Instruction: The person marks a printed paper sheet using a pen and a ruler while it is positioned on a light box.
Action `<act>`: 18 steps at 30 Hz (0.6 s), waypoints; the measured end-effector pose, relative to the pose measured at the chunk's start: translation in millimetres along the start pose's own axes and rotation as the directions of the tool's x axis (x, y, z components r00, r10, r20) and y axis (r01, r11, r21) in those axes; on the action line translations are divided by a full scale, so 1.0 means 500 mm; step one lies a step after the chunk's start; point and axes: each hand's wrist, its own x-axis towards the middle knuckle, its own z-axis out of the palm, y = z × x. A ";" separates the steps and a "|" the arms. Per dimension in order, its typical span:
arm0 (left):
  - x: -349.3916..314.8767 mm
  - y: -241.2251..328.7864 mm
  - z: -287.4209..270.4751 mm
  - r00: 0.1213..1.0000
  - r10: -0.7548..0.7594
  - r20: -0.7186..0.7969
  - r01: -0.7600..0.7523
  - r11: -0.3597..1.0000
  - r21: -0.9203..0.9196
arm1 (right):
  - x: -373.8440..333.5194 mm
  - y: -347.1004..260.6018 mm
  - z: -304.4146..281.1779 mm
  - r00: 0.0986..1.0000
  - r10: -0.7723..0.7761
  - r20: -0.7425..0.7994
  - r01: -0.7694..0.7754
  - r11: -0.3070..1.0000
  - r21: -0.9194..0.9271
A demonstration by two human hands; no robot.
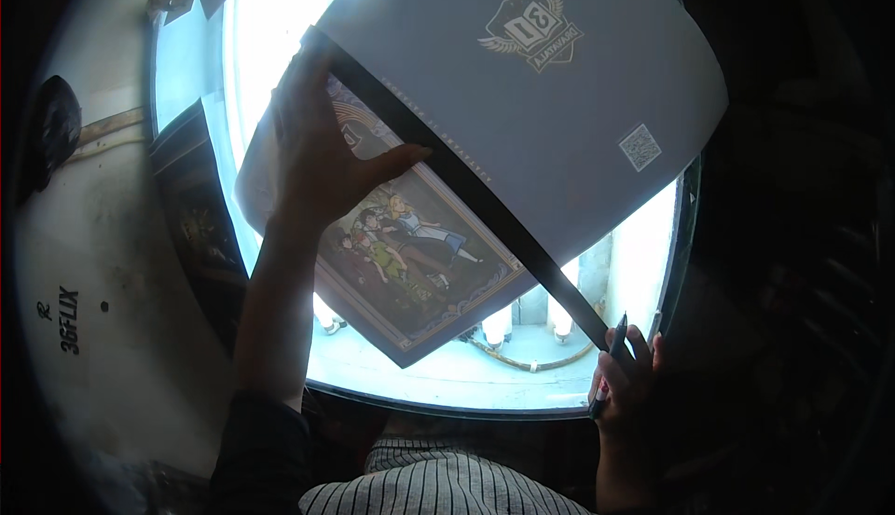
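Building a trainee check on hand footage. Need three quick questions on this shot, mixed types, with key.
1. Multiple choice. Which of the person's hands holds the pen?
a) left hand
b) right hand
c) neither

2. True or false. The black strip lies entirely to one side of the printed sheet, without crossing it.

3. Short answer. What kind of light-giving surface shows beneath the sheet and past its edges?

Key
1. b
2. False; the strip runs diagonally across the sheet, from the left hand down toward the right hand.
3. A light table, brightly lit, with tubes visible.
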 end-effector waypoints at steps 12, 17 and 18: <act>0.002 -0.002 0.024 0.999 0.026 -0.023 -0.026 1.000 -0.008 | 0.019 -0.004 -0.030 0.997 -0.015 0.079 0.018 1.000 -0.026; -0.002 -0.004 0.002 1.000 -0.009 0.009 0.009 0.999 -0.038 | 0.004 -0.001 -0.018 0.995 0.022 0.097 -0.028 0.998 0.060; -0.001 -0.004 -0.011 0.998 -0.042 0.038 0.044 0.998 -0.055 | 0.006 -0.008 -0.017 0.993 0.019 0.120 -0.026 0.998 0.059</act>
